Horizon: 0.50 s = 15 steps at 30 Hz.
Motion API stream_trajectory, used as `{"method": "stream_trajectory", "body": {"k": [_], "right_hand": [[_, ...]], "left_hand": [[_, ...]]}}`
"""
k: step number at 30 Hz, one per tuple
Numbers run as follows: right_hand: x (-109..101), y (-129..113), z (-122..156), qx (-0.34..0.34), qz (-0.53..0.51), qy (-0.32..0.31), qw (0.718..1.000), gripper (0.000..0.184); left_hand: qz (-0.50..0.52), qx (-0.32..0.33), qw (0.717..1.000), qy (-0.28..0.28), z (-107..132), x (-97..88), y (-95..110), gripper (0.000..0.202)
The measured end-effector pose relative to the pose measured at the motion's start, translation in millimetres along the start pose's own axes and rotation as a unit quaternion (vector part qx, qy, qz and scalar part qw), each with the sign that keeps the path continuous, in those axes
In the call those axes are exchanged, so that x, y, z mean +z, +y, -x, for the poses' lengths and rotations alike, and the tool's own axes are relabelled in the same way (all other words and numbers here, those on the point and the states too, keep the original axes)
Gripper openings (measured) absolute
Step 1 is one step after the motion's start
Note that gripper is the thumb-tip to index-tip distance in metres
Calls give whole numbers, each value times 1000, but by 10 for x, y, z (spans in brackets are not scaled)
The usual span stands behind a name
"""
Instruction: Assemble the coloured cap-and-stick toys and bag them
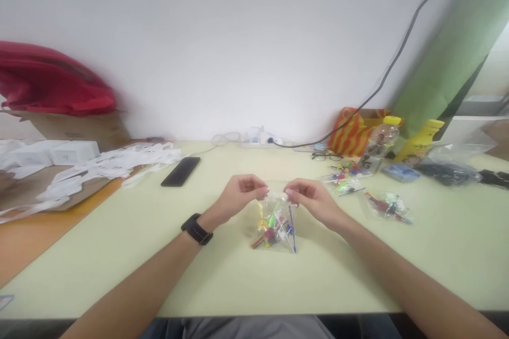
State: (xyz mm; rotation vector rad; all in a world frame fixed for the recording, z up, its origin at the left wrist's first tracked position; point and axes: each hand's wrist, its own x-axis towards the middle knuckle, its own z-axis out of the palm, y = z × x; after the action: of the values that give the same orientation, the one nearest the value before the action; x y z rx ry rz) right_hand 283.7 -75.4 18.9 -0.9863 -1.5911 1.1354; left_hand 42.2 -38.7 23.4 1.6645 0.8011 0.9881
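A clear plastic bag [277, 228] hangs between my two hands over the middle of the table. Inside it are small colourful plastic parts: thin blue and white sticks, a yellow piece, a green piece and a red one. My left hand [246, 193], with a black watch on its wrist, pinches the bag's upper left corner between thumb and fingers. At the upper right corner, my right hand [306, 196] pinches the bag in the same way. The bag's lower edge is at or just above the tabletop; I cannot tell which.
Similar bags of parts [387, 205] lie at the right, near glasses [326, 157], a clear bottle [379, 143] and a yellow bottle [419, 143]. A black phone [180, 171] and white strips [95, 172] are at the left. A power strip [260, 139] sits by the wall.
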Motion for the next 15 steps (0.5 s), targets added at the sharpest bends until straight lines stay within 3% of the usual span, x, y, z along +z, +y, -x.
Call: {"method": "stream_trajectory", "body": {"k": [9, 15], "right_hand": [[-56, 44, 4, 3, -45, 23, 999, 29], [-68, 128, -26, 21, -103, 23, 994, 20]], "left_hand": [[14, 7, 1000, 1, 2, -12, 74, 29], [27, 1, 1000, 11, -6, -44, 8, 22]]}}
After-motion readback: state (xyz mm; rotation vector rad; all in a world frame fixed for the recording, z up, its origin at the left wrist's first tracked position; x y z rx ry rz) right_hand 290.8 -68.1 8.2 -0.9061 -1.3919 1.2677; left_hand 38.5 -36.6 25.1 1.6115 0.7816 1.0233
